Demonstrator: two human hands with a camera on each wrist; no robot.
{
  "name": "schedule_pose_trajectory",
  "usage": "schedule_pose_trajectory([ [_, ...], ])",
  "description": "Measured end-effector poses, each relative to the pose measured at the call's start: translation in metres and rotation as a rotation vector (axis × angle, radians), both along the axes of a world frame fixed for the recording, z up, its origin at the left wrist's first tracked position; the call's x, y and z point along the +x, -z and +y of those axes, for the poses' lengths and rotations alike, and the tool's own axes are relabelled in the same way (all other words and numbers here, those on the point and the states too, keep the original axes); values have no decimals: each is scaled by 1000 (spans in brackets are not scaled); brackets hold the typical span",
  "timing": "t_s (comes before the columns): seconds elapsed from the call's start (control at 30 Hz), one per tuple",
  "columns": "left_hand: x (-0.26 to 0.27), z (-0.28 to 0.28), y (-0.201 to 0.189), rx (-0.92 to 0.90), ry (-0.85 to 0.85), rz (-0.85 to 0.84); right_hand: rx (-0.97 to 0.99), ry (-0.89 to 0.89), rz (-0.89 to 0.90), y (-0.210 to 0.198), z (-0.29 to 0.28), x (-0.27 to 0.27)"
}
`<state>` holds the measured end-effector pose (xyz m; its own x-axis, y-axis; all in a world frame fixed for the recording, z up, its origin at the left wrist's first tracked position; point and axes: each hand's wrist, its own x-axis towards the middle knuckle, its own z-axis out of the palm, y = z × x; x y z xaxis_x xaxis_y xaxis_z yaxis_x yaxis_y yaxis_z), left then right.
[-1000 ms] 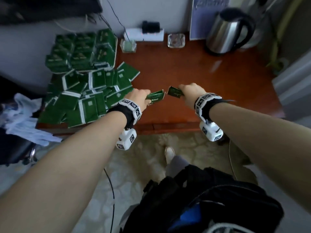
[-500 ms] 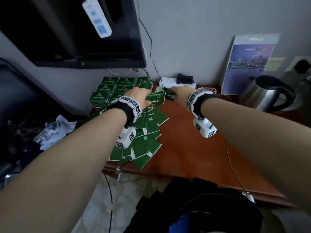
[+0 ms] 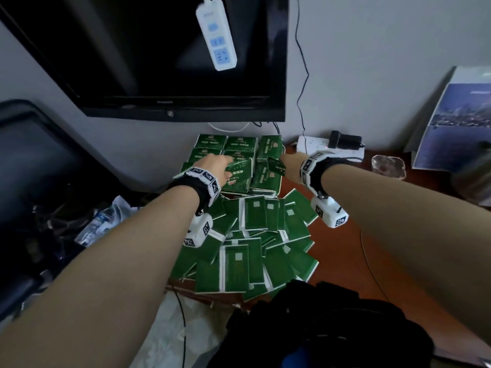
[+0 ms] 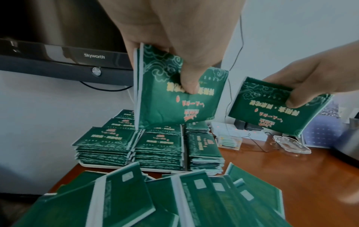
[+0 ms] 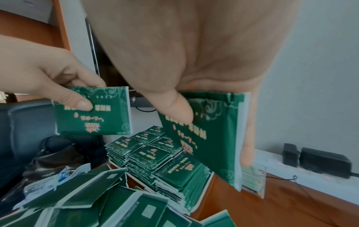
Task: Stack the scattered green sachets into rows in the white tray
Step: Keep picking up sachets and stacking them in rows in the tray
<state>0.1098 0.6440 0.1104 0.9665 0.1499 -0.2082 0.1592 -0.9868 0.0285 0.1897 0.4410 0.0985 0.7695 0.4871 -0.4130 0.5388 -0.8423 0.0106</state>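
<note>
Green sachets stand in several stacks [image 3: 239,152] in the white tray [image 4: 108,166] at the back left of the brown table, under the TV. A loose pile of sachets [image 3: 255,248] lies face down in front of the tray. My left hand [image 3: 225,168] pinches a sachet [image 4: 174,99] upright just above the middle stacks; a second white edge shows behind it. To its right, over the tray's right stacks, my right hand [image 3: 288,163] pinches another sachet [image 5: 209,138] between thumb and fingers, tilted and clear of the stacks.
A black TV [image 3: 172,62] with a hanging power strip [image 3: 216,35] is on the wall above the tray. Behind my right hand are a power strip with a black adapter [image 3: 332,144], a glass ashtray [image 3: 388,166] and a booklet [image 3: 457,123]. A black bag [image 3: 332,328] sits below the table's front edge.
Both hands have carried their sachets from the table's front edge back to above the tray's stacks. The head view has tilted up toward the wall.
</note>
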Motion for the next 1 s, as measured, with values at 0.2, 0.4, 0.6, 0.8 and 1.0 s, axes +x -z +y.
schedule_pose_trajectory([
  [0.2, 26, 91, 8, -16, 72, -18, -16, 57, 19, 7, 79, 9],
  [0.4, 52, 150, 36, -63, 117, 9, 63, 115, -8, 28, 139, 16],
  [0.6, 92, 190, 71, -103, 135, -5, 15, 113, -49, 50, 169, 39],
  [0.8, 148, 214, 104, -83, 225, -61, 85, 137, -53, 71, 188, 82],
  [1.0, 182, 219, 129, -25, 378, -106, 16, 61, -113, 103, 199, 119],
])
